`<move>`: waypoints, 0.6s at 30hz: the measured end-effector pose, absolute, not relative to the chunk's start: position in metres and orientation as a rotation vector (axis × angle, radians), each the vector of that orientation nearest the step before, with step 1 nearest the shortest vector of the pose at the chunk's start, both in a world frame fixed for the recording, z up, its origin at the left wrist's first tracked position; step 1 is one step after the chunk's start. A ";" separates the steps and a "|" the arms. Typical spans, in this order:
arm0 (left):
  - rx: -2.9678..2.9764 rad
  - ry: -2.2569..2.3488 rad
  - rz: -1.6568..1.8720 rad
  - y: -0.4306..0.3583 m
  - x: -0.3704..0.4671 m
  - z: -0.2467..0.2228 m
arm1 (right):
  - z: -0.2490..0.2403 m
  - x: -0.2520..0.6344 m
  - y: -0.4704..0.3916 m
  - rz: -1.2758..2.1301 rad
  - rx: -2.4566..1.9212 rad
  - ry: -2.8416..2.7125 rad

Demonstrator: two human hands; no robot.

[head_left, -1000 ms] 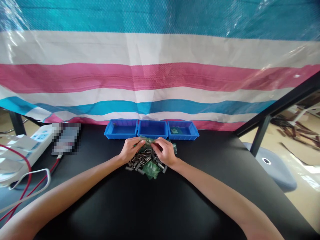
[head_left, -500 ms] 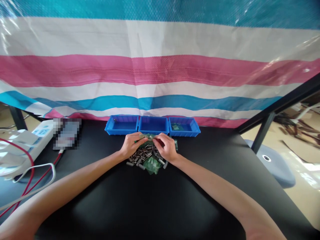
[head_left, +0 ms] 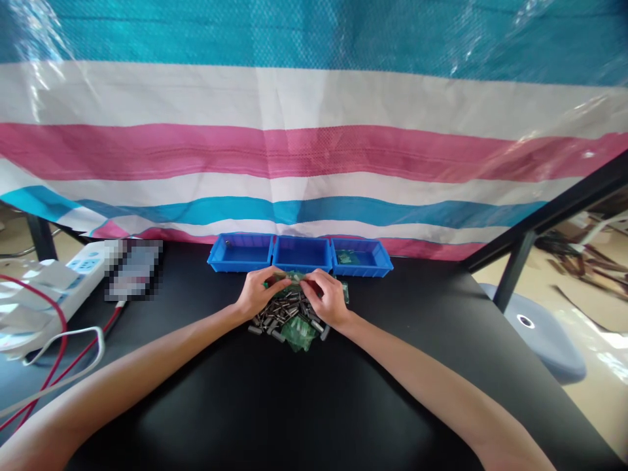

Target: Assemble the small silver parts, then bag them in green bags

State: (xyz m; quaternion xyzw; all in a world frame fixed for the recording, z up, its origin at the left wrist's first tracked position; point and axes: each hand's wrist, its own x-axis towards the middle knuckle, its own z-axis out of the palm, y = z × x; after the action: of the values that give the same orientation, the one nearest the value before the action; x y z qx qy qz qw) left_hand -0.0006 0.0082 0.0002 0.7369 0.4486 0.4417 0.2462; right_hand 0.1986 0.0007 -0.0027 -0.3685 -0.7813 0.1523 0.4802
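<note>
My left hand [head_left: 258, 293] and my right hand [head_left: 326, 297] meet above a heap of small parts, each pinching one side of a small green plastic bag [head_left: 295, 279]. What the bag contains is too small to make out. Beneath the hands lies a pile of metal screws and pins [head_left: 282, 309], with short grey cylinders around its front edge. Another green plastic bag [head_left: 299, 333] rests on the front of the pile. More green bag material [head_left: 345, 292] shows behind my right hand, partly covered by it.
Behind the pile stand three blue bins: a left bin [head_left: 241, 267] with a small metal piece, a middle bin [head_left: 301, 265], and a right bin [head_left: 373, 267] holding a green bag. At left lie a power strip [head_left: 88, 265], cables and a blurred device [head_left: 135, 268]. A striped sheet [head_left: 314, 154] hangs behind.
The view has tilted up slightly, so the bins and pile sit lower in the picture. Both hands keep their pinch on the green bag, with only slight finger movement.
</note>
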 end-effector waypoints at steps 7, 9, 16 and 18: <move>2.093 1.182 1.208 0.008 0.000 0.004 | -0.001 0.199 -0.001 0.372 -0.902 -1.936; 2.100 1.175 1.222 0.008 0.000 0.003 | 0.000 0.198 -0.001 0.376 -0.917 -1.941; 2.061 1.166 1.207 0.008 0.000 0.003 | 0.013 0.200 0.000 0.351 -0.915 -1.968; 2.054 1.161 1.203 0.007 0.000 0.004 | 0.020 0.200 0.001 0.362 -0.919 -2.013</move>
State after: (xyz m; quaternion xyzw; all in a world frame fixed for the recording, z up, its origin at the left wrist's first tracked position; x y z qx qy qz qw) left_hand 0.0000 0.0071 0.0037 0.7522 0.4251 0.4403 0.2440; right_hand 0.1998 0.0013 0.0198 -0.3693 -0.8084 0.1453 0.4347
